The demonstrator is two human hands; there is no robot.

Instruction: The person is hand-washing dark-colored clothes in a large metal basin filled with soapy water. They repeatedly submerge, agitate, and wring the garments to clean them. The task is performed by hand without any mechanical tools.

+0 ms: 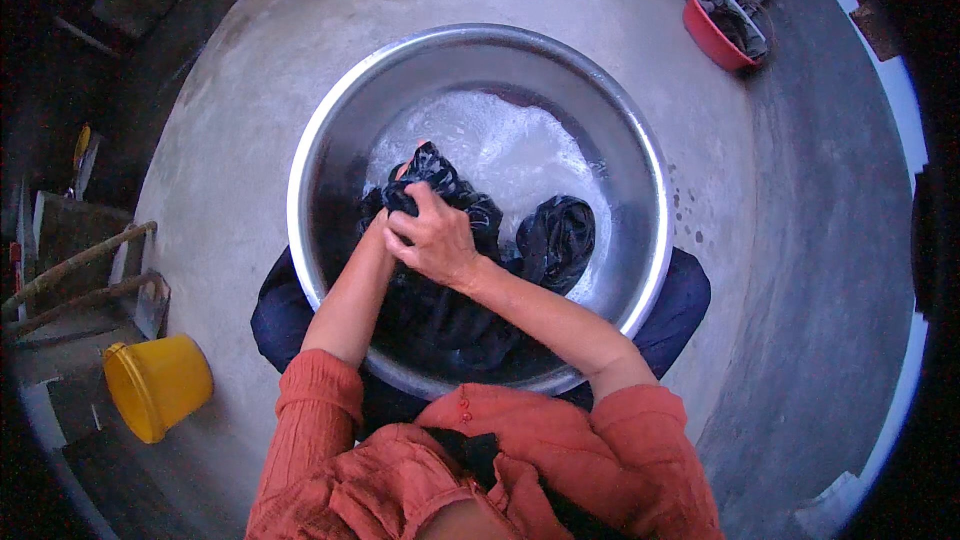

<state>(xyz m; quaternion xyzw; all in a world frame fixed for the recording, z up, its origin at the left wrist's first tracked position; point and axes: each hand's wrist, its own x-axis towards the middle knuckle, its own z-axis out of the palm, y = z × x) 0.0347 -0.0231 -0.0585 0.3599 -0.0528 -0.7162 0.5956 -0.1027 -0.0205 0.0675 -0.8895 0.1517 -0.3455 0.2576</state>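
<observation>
Dark wet cloth (pixel 452 188) lies bunched in a steel basin (pixel 490 58) of sudsy water (pixel 510 130), set between the knees (pixel 683 305), presumably for steadiness. Right hand (pixel 437 240) curls closed on a fold, likely against slipping. Left hand (pixel 403 171) mostly buried in cloth; grip impossible to judge.

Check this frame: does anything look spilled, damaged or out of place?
Small dark spots mark the floor just right of the steel basin, outside its rim. They might be splashes, though I can't confirm that. Nothing else stands out.
</observation>
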